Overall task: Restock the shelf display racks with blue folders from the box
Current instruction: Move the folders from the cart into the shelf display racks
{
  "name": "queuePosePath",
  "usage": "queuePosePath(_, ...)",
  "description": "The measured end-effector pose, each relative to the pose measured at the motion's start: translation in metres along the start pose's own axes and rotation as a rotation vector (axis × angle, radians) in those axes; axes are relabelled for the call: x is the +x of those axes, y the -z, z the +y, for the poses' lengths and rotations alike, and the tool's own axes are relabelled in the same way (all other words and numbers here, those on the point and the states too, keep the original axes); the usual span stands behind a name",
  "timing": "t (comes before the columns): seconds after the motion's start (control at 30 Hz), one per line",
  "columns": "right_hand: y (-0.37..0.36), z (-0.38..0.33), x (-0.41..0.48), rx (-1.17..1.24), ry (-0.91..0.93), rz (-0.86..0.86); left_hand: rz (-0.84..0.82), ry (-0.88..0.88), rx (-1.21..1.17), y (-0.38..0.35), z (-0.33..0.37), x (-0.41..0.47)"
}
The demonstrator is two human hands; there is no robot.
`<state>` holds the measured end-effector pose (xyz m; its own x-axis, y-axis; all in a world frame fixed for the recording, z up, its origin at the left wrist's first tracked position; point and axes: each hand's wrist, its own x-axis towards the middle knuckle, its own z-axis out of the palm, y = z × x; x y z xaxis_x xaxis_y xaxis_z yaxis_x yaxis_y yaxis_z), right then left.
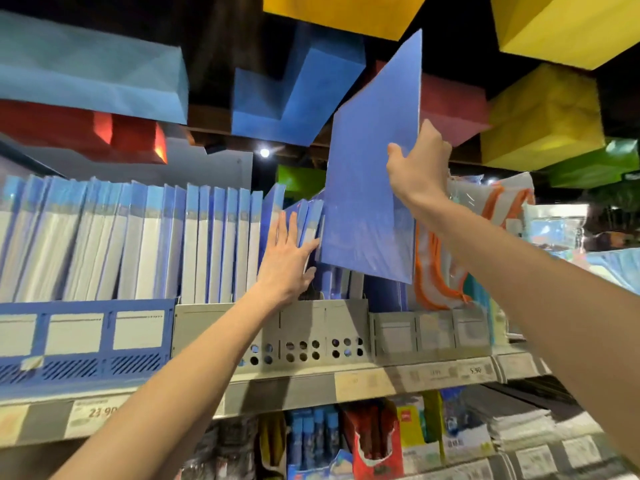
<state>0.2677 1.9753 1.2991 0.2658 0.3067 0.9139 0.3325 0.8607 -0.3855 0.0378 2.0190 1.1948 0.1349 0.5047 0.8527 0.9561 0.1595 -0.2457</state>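
I am holding a blue folder (370, 174) in my right hand (417, 168), fingers clamped on its right edge. It is a flat, plain blue sheet-like folder in glossy clear wrap, tilted, its lower corner hanging just above the grey display rack (304, 332). My left hand (289, 259) is spread wide and flat, gripping nothing, pressing against the leaning blue folders (304, 216) standing in that rack. Left of the grey rack, a blue rack (86, 337) is packed with upright blue-and-white folders (138, 237). Right of it, orange-trimmed zip pouches (450, 265) are standing.
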Motion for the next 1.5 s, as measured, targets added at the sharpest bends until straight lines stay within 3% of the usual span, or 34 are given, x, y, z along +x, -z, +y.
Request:
queuePosePath(0.13, 0.001, 0.007, 0.007, -0.013, 0.060, -0.029, -0.009, 0.052, -0.014, -0.005, 0.002, 0.001)
queuePosePath(0.47, -0.042, 0.021, -0.007, 0.086, -0.017, -0.103, 0.041, 0.202, 0.085, 0.007, -0.010, 0.004)
queuePosePath(0.83, -0.135, 0.041, -0.032, 0.151, -0.136, -0.152, -0.039, 0.077, 0.092, 0.012, -0.039, -0.006)
queuePosePath(1.1, -0.178, 0.053, -0.041, 0.183, -0.165, -0.125, -0.010, -0.020, 0.121, -0.002, -0.061, -0.012)
queuePosePath(1.5, -0.213, 0.058, -0.048, 0.330, -0.179, -0.106, 0.042, -0.031, 0.140, -0.017, -0.069, -0.014)
